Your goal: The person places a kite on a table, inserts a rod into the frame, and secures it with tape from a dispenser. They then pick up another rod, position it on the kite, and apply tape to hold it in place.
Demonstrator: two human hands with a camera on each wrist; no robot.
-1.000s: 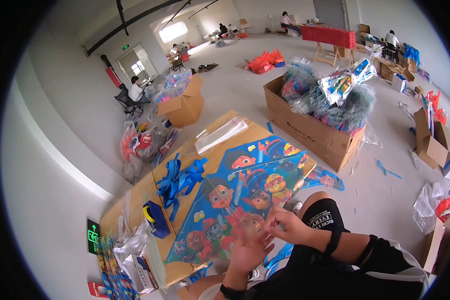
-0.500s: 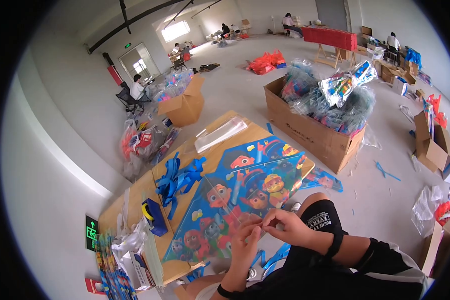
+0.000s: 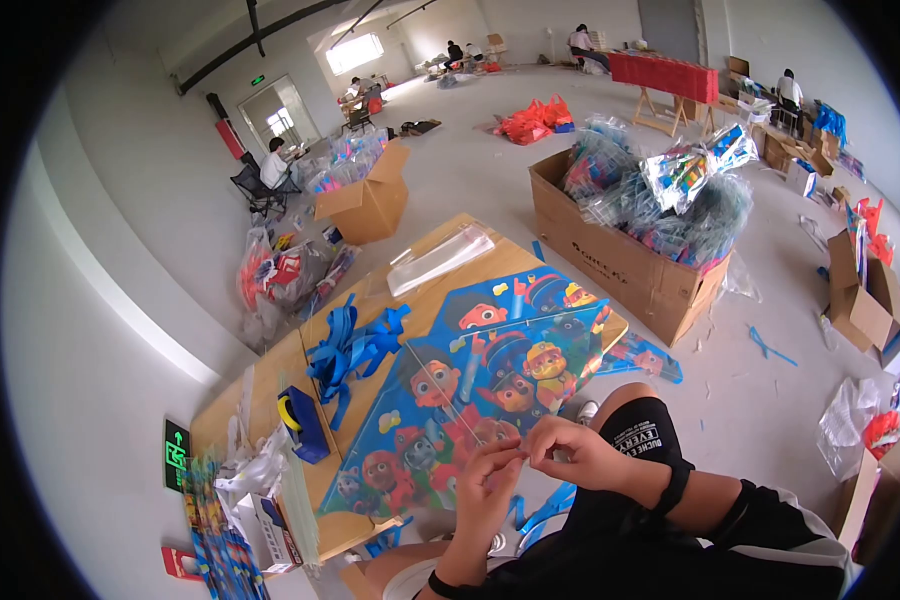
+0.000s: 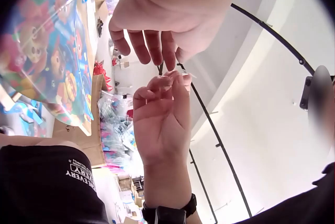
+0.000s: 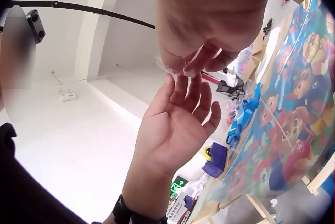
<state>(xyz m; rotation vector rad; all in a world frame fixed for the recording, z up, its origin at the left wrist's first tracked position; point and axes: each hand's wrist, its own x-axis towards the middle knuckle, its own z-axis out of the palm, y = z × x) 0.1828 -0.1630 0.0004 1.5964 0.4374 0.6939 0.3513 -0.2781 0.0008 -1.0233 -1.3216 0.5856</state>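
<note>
In front of the chest, my left hand point(image 3: 485, 492) and right hand point(image 3: 572, 452) meet at the fingertips. The right wrist view shows a small clear piece point(image 5: 165, 67) at the meeting fingertips; its kind cannot be told. Both hands pinch at it with thumb and forefinger, and the left hand's other fingers point(image 5: 213, 116) are loosely bent. Just beyond the hands, a blue cartoon-printed kite point(image 3: 435, 385) with a thin rod across it covers the near side of the wooden table point(image 3: 355, 535). Part of another printed sheet point(image 3: 470, 308) shows behind it.
Blue ribbons point(image 3: 345, 345) and a blue tape dispenser point(image 3: 305, 425) lie on the table's left side. Clear plastic sleeves point(image 3: 440, 260) are at its far end. A large carton point(image 3: 620, 260) of bagged goods stands beyond the table. Several people sit farther back.
The left hand has turned from an open palm and its fingertips have come up to the right hand's fingertips. Since half a second ago, the hands have stayed nearly in place.
</note>
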